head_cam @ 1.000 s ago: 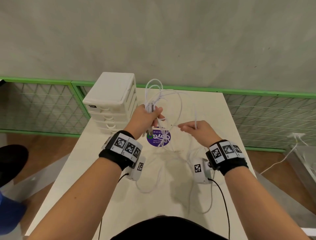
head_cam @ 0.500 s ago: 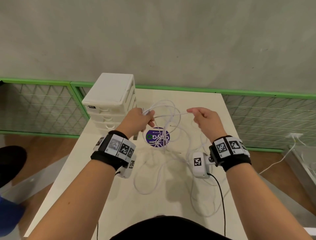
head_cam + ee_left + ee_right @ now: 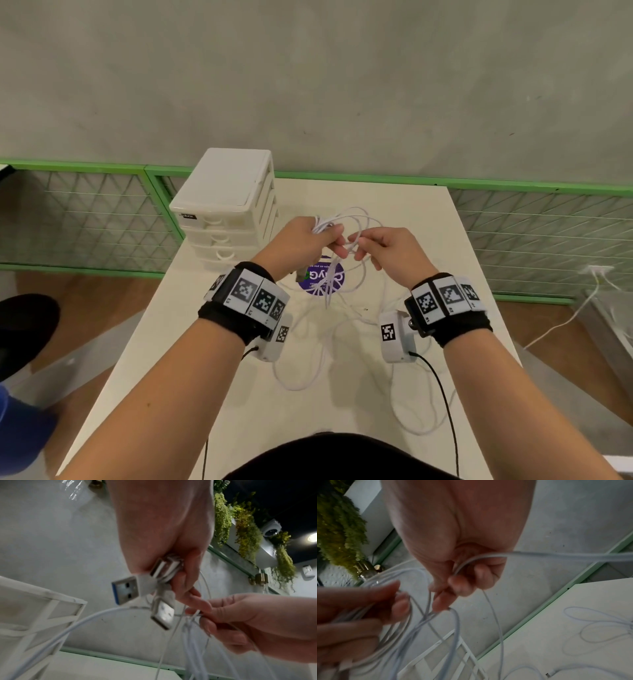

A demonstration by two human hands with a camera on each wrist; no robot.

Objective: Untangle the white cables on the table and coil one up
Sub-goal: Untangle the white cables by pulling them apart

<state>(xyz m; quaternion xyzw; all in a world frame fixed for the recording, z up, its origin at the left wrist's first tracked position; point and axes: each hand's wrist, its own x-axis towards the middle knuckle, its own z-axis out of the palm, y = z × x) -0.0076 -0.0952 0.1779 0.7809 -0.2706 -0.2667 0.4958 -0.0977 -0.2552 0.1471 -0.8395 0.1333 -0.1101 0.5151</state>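
Observation:
Several white cables (image 3: 356, 219) hang tangled in the air between my hands, above the middle of the cream table (image 3: 212, 394). My left hand (image 3: 337, 240) grips a bunch of strands; in the left wrist view two USB plugs (image 3: 126, 589) stick out of its fist. My right hand (image 3: 359, 246) is right beside it, fingers curled round one strand (image 3: 488, 555) and pinching at the knot. Slack loops (image 3: 301, 377) trail down onto the table toward me. More cable (image 3: 594, 626) lies flat on the table in the right wrist view.
A white drawer unit (image 3: 226, 205) stands at the table's far left, close to my left hand. A round purple sticker (image 3: 320, 279) lies under the hanging strands. Green mesh fencing (image 3: 85, 219) runs behind the table. Another white lead (image 3: 561, 322) crosses the floor at right.
My hands were apart with a strand stretched between them. The right hand has moved left to meet the left hand, and the strand has gone slack into loops.

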